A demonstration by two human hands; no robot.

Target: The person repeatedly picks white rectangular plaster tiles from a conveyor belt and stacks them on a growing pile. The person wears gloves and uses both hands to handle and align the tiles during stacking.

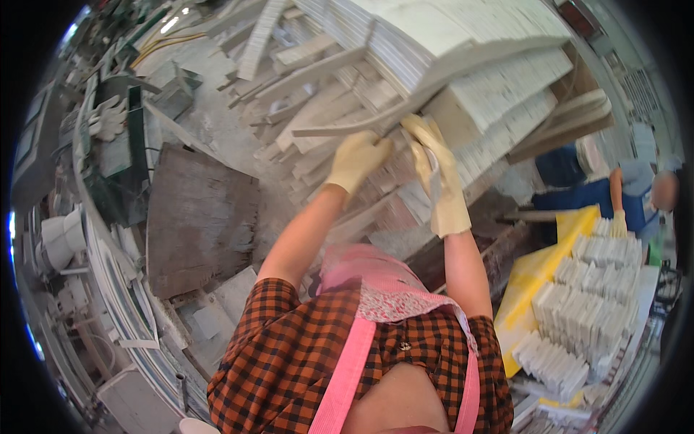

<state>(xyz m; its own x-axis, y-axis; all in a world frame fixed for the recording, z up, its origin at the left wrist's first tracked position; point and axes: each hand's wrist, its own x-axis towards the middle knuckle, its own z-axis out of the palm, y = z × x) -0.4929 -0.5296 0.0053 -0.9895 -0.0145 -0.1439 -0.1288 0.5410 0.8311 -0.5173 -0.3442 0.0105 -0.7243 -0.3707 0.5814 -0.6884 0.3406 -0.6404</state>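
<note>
Both my hands wear cream rubber gloves and are over a heap of pale stone-like strips (311, 108). My left hand (359, 160) is closed, its fingers curled beside the heap; whatever they grip is hidden. To its right, my right hand (442, 184) is bent round a thin pale piece (434, 173), which shows between the thumb and fingers. Its fingertips are close to the lower edge of a stack of whitish slabs (499, 94). A long, narrow strip (329, 132) lies just beyond my left hand, and its right end runs toward the stack.
A dark, worn board (202, 217) stands at the left, near green metal machinery (130, 159). To the right, stacked white pieces (585, 311) rest by a yellow sheet (517, 289). Another person in blue (640, 192) has a gloved hand at those pieces.
</note>
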